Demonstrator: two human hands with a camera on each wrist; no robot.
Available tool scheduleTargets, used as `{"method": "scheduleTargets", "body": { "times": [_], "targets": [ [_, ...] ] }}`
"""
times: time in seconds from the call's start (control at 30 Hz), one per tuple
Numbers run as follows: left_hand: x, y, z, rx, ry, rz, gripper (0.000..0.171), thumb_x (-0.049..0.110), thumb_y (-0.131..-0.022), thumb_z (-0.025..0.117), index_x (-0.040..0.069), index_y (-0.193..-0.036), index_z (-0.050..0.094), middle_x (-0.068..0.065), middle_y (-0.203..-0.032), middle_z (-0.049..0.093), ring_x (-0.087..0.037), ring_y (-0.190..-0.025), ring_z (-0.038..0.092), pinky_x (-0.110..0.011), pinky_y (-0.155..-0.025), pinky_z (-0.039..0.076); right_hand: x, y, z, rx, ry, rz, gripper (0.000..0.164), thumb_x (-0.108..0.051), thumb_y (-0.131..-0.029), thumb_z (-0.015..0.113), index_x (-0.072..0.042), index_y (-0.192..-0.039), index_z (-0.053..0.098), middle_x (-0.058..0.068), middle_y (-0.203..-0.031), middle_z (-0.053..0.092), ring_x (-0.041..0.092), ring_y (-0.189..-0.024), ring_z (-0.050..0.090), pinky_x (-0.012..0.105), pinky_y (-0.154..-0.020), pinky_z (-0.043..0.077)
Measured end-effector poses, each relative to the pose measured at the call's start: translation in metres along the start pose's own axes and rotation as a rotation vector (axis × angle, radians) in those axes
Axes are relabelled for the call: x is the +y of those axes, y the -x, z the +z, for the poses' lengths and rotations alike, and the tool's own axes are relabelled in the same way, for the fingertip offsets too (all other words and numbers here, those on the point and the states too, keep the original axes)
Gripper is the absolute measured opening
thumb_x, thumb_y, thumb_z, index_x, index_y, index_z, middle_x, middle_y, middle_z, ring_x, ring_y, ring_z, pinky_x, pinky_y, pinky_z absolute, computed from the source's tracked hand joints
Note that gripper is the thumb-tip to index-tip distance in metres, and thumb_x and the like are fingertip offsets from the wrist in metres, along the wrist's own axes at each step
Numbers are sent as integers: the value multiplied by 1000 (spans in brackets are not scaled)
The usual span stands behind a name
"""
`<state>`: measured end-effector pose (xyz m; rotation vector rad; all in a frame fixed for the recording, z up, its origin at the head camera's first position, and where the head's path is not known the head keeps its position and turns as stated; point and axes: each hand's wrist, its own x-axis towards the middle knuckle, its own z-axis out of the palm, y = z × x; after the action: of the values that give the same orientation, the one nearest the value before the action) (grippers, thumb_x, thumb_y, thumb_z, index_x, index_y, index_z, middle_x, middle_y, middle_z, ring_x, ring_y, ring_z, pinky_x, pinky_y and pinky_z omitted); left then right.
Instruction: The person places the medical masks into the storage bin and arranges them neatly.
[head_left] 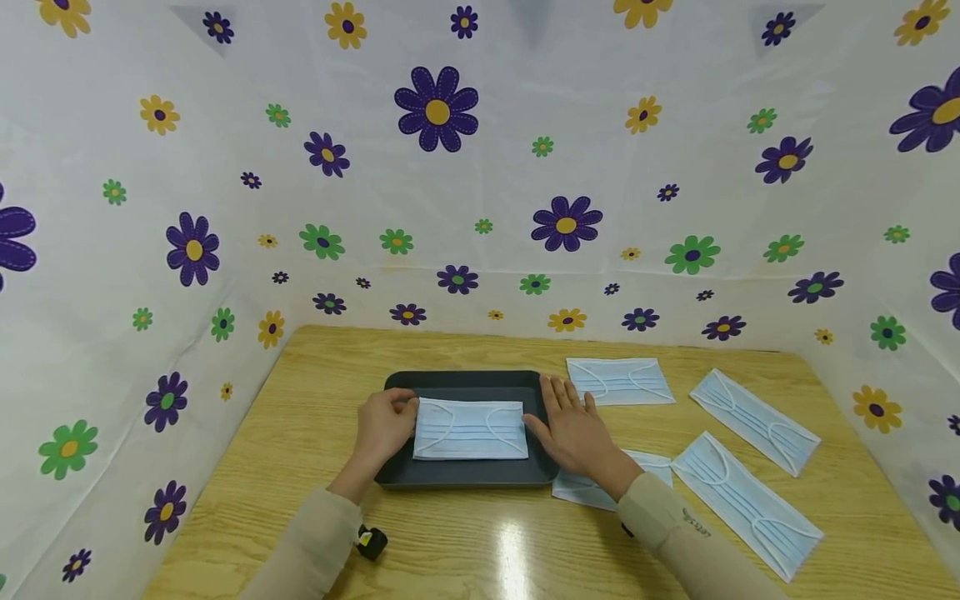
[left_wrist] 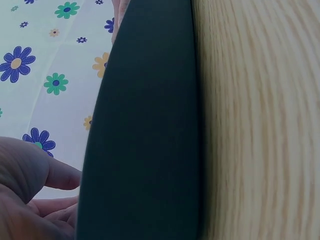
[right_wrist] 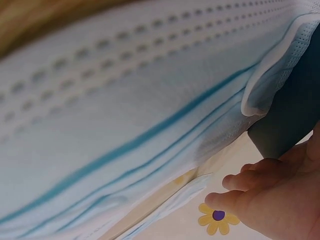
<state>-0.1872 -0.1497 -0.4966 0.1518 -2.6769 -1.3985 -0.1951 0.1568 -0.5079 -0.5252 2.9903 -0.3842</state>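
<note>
A pale blue pleated face mask [head_left: 470,432] with white ear loops lies lengthwise in a dark shallow tray [head_left: 468,476]. My left hand [head_left: 386,425] reaches over the tray's left side, thumb and forefinger pinching the mask's upper left corner. In the left wrist view the tray's outer wall [left_wrist: 145,125] hides most of the fingertips. Across the right side of the tray my right hand [head_left: 576,432] lies with fingers straight, its thumb tip at the mask's right edge. Another face mask [head_left: 581,492] is partly covered by the right wrist, beside the tray's lower right corner.
Right of the tray, more face masks lie on the wooden table [head_left: 300,400]: one behind the right hand [head_left: 621,381], and two slanted ones, an upper mask [head_left: 756,421] and a lower mask [head_left: 750,506]. A flower-printed cloth [head_left: 495,183] encloses the table's back and sides.
</note>
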Motion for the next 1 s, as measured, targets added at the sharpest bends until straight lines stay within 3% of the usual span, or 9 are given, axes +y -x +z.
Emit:
{"method": "scheduleTargets", "body": {
  "times": [0.5, 0.67, 0.8, 1.0],
  "targets": [
    [0, 0, -19, 23, 70, -11, 32, 16, -97, 63, -4, -122, 67, -13, -84, 74, -19, -67, 72, -24, -58, 58, -1, 0, -2, -3, -8, 4, 82, -60, -103, 28, -3, -159, 12, 22, -163, 18, 44, -149, 19, 69, -115, 16],
    [0, 0, -24, 81, 33, 110, 31, 19, -98, 64, 0, -122, 69, -10, -87, 75, -20, -74, 73, -29, -64, 59, -1, 0, -3, -8, -15, 3, 81, -59, -104, 31, -3, -159, 11, 22, -163, 19, 45, -149, 19, 70, -115, 16],
    [-5, -2, -29, 127, -27, 245, 30, 16, -98, 63, 1, -124, 68, -13, -103, 75, -26, -91, 73, -37, -74, 61, -2, 1, -4, -4, -9, 2, 81, -58, -104, 31, -3, -159, 11, 22, -163, 19, 45, -149, 19, 70, -114, 16],
    [-17, -6, -36, 106, -261, 406, 38, 19, -100, 61, -3, -131, 62, -21, -126, 66, -43, -123, 58, -57, -98, 49, -3, 1, -5, -4, -9, 1, 81, -58, -104, 32, -3, -159, 12, 22, -162, 20, 45, -148, 20, 70, -114, 17]
  ]
}}
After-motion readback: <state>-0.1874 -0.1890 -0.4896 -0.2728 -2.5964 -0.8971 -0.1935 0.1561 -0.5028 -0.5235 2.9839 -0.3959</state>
